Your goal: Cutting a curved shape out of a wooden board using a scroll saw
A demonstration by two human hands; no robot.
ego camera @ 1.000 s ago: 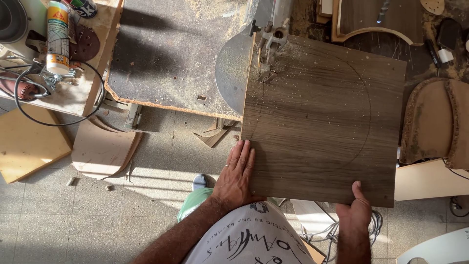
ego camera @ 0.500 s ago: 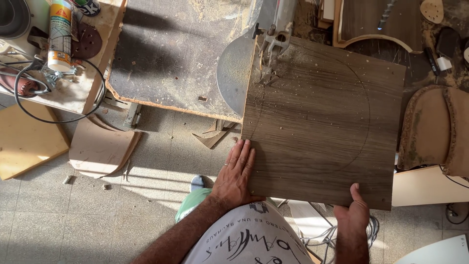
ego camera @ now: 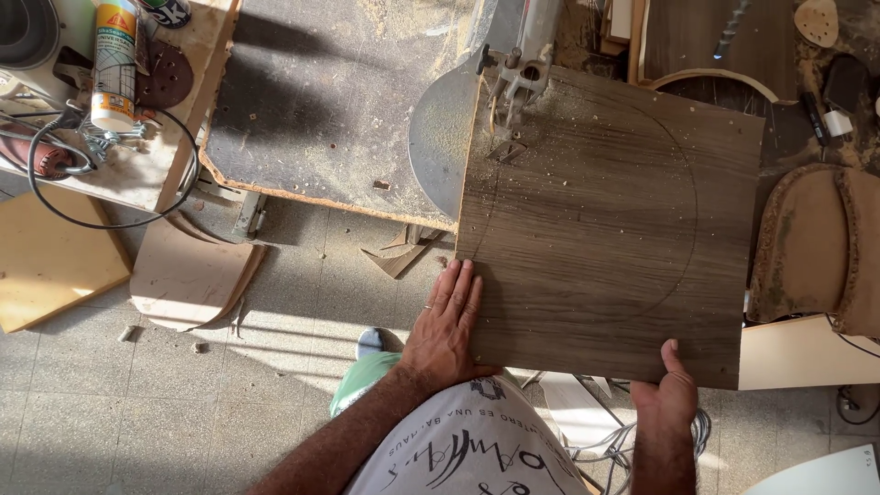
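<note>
Shifted slightly: dark wood panel [ego camera: 605, 229], fed further under saw blade [ego camera: 502, 115]. Left hand [ego camera: 446, 325] pressed flat on near-left corner; right hand [ego camera: 669, 399] gripping near edge. Sawdust-covered surface [ego camera: 321, 101] beyond left hand.

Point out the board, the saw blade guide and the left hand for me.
board [ego camera: 605, 238], head view, middle of its dark wood-grain face.
saw blade guide [ego camera: 507, 78], head view, the metal assembly at the board's far edge.
left hand [ego camera: 446, 325], head view, back of the hand.
</note>
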